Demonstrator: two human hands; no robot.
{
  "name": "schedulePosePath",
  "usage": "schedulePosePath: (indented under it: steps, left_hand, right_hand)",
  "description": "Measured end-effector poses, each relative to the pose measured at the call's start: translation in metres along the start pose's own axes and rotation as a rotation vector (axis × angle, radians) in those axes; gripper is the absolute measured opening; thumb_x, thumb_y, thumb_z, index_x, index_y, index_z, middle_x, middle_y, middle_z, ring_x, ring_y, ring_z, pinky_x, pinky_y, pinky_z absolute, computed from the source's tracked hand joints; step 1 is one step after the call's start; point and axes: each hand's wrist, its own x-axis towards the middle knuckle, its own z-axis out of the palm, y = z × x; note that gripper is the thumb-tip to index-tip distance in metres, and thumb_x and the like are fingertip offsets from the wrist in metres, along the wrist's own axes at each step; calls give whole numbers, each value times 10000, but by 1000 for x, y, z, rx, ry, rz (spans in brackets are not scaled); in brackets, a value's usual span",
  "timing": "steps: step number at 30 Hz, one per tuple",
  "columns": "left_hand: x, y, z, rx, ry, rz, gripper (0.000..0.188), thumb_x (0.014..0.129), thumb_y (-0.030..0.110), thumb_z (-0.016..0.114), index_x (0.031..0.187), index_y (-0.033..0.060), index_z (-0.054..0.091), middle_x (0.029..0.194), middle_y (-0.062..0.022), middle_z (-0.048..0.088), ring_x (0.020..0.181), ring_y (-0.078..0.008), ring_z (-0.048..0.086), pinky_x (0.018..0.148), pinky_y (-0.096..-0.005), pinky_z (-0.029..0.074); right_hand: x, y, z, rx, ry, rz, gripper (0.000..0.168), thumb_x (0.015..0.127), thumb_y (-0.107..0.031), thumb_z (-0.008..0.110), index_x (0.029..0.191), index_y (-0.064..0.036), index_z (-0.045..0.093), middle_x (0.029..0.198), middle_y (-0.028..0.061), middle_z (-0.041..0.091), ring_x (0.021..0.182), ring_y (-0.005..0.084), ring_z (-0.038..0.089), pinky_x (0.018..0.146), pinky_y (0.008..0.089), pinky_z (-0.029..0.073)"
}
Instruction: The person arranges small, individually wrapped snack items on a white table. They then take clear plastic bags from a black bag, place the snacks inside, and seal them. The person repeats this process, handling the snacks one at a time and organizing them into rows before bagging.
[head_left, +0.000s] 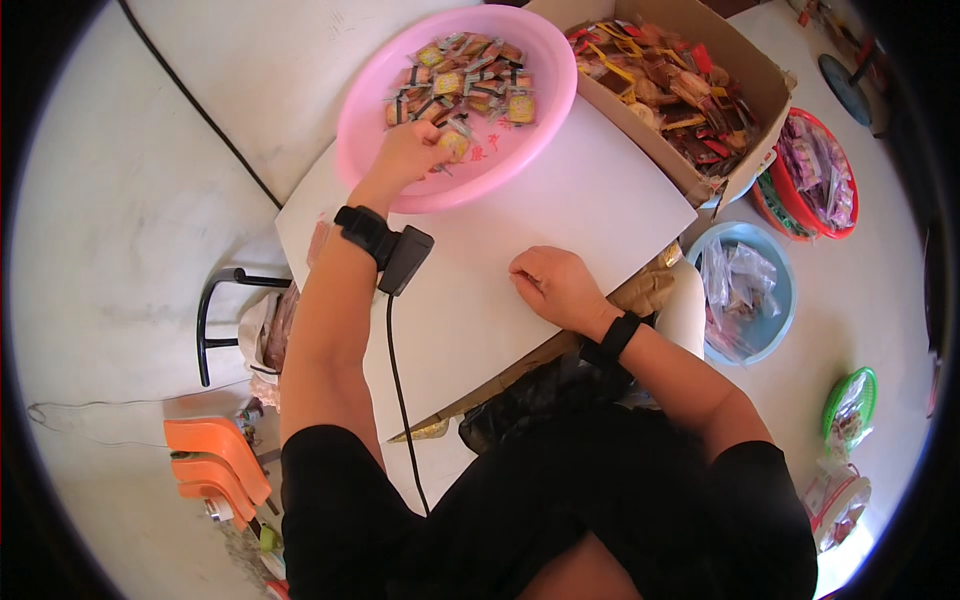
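My left hand (405, 156) reaches into a pink plastic basin (360, 112) with its fingertips on a small clear-wrapped packet (454, 145) that has a yellow print. Several similar packets (448, 82) lie in a heap at the basin's far side, and red marks show on its bottom. On the white tabletop (465, 277), nearer to my body, rests my right hand (559, 285). Its fingers are curled in, and I see nothing in them. A black device is strapped to my left wrist and a black band to the right one.
An open cardboard box (637, 112) of red and yellow packets stands right of the basin. On the floor to the right are a red basket (853, 187), a light-blue basin (787, 300) and a green basket (829, 405). Orange chairs (217, 442) stand lower left; a black cable (405, 420) hangs from my left wrist.
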Motion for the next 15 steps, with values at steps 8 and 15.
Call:
schedulePosePath:
  steps: [8,15]
  left_hand:
    - [-112,-21,-36,-693,303,-26,272,864,228,713,1074,58,679,938,-12,697,810,-94,629,699,-265,491]
    - [-208,-123,-65,-741,416,-206,238,865,233,706,1033,66,672,883,-7,682,750,-83,600,643,-245,471]
  right_hand:
    - [0,-2,5,-64,36,-4,32,814,-45,628,836,-21,624,791,156,618,745,357,601,675,413,499]
    - [-2,2,9,-56,12,37,37,838,-50,634,868,-30,637,799,122,642,696,288,620,645,344,506]
